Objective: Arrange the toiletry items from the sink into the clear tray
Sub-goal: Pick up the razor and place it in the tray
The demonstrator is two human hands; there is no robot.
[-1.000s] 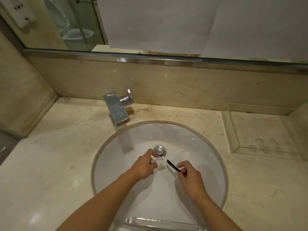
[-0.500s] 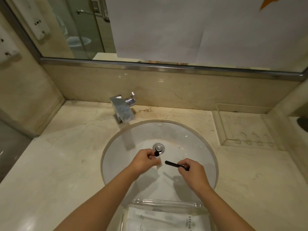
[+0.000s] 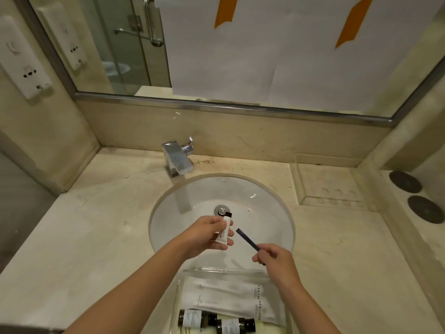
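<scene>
Both of your hands have lifted out of the bottom of the sink (image 3: pixel 192 201) since half a second ago, and your head has tipped back, so more of the near clear tray (image 3: pixel 192 271) now shows at the bottom centre of the frame. Your left hand (image 3: pixel 207 235) holds a small white tube with a black cap (image 3: pixel 225 229); its fingers (image 3: pixel 227 242) are wrapped around the lower half, cap end pointing toward the drain (image 3: pixel 222 210). Your right hand (image 3: pixel 274 259) pinches a thin dark stick (image 3: pixel 246 239), possibly a comb or a file, by its near end, with the free end angled up and left toward the tube. Tube and stick are close but apart.

What this means for you: the basin now looks bare apart from the drain, so these two appear to be the last items to come out. Both are above the lower middle of the frame, just beyond the near tray's far rim. That tray already carries white sachets (image 3: pixel 228 300) laid flat and two small dark bottles (image 3: pixel 216 321) on their sides at the bottom edge. A second clear tray (image 3: pixel 301 189) sits empty at the right of the frame, on the bench (image 3: pixel 84 237) beside the sink.

I judge the next step is to draw both hands back toward you and lay the tube and stick in the near tray. The stick is slim and held only at its tip, so it could swing or slip.
</scene>
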